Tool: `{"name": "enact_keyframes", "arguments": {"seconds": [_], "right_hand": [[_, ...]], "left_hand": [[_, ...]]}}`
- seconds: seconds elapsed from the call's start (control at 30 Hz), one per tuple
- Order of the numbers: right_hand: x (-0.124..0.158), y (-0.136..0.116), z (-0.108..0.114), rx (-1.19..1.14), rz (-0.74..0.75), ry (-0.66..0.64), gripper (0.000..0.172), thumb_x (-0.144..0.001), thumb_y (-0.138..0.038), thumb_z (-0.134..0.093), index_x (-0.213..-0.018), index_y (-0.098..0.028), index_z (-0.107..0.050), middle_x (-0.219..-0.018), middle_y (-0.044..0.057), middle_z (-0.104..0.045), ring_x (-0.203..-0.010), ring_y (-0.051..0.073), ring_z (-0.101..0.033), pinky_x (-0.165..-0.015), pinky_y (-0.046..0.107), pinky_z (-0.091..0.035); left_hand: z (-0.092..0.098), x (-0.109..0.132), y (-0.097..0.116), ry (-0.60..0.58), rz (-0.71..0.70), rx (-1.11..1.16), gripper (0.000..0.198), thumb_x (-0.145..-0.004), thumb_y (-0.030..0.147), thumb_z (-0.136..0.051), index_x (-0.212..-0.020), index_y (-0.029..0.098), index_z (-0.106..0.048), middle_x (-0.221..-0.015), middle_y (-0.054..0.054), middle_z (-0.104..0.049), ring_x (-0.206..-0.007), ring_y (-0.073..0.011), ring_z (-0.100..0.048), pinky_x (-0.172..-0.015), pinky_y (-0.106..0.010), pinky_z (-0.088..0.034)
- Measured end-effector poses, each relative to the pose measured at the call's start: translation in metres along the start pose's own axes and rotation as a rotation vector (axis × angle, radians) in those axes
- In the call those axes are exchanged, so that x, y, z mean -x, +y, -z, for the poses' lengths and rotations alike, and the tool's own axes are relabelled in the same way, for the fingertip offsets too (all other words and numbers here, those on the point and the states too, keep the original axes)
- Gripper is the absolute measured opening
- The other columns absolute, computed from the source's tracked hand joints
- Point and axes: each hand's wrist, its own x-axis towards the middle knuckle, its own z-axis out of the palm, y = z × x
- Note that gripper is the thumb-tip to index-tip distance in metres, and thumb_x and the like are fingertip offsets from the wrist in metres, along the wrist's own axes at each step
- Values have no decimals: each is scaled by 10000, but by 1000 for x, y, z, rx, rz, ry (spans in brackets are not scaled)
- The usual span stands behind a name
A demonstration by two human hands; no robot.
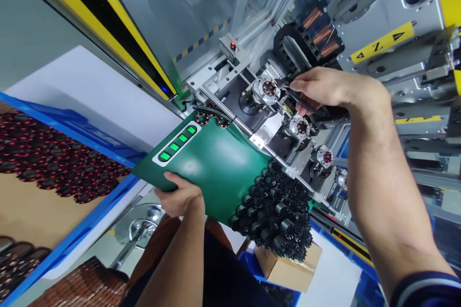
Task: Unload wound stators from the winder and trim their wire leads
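Note:
My right hand (317, 88) is closed on a dark slim hand tool (306, 104), probably pliers or cutters; its exact kind is unclear. The tool's tip is beside a wound motor stator (269, 88) seated in a round metal fixture (257, 91). My left hand (182, 196) grips the near edge of the green panel (212, 168), thumb on top and fingers partly hidden. Several copper-wound stators (223, 121) lie at the panel's far edge. Another stator (301, 127) sits in the neighbouring fixture, below my right hand.
Black cylindrical parts (277, 211) are heaped on the panel's right side. Four-lit green buttons form a strip (197, 128). Left stands a blue-edged bin (108, 141) of stators. Machine plates (382, 29) and a cable chain (293, 41) rise behind my right hand. A cardboard box (288, 268) sits below.

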Motion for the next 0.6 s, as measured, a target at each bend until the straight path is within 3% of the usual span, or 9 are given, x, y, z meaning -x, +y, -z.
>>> {"name": "enact_keyframes", "arguments": {"seconds": [0.1, 0.27, 0.47, 0.6], "right_hand": [[0, -4, 1, -35, -67, -21, 444, -1201, -559, -520, -1264, -276, -857, -1052, 95, -919, -851, 300, -782, -845, 469, -639], [2, -14, 5, -123, -78, -8, 449, -1174, -624, -603, -1359, -290, -840, -1093, 93, -929, -967, 314, -807, -972, 466, -646], [12, -31, 6, -129, -62, 43, 308, -1150, -431, -596, -987, -270, -802, -814, 56, -842, -763, 253, -771, -890, 425, -629], [21, -38, 8, -48, -25, 88, 303, -1120, -357, -573, -926, -252, -780, -764, 62, -804, -711, 242, -723, -834, 424, -568]], "left_hand": [[1, 0, 2, 6, 10, 8, 774, -1125, 711, -471, -1520, 107, -750, -1377, -302, -838, -1324, -582, -805, -1126, -720, -642], [8, 3, 7, -38, 20, -34, 810, -1141, 691, -435, -1578, 69, -713, -1392, -331, -825, -1332, -585, -808, -1121, -709, -645], [9, 4, 9, -33, 17, -71, 819, -1139, 727, -394, -1526, 83, -721, -1319, -310, -832, -1282, -585, -818, -1086, -719, -645], [7, 4, 8, -24, 16, -59, 817, -1142, 700, -417, -1559, 63, -711, -1349, -325, -827, -1312, -584, -815, -1083, -701, -664]]}}
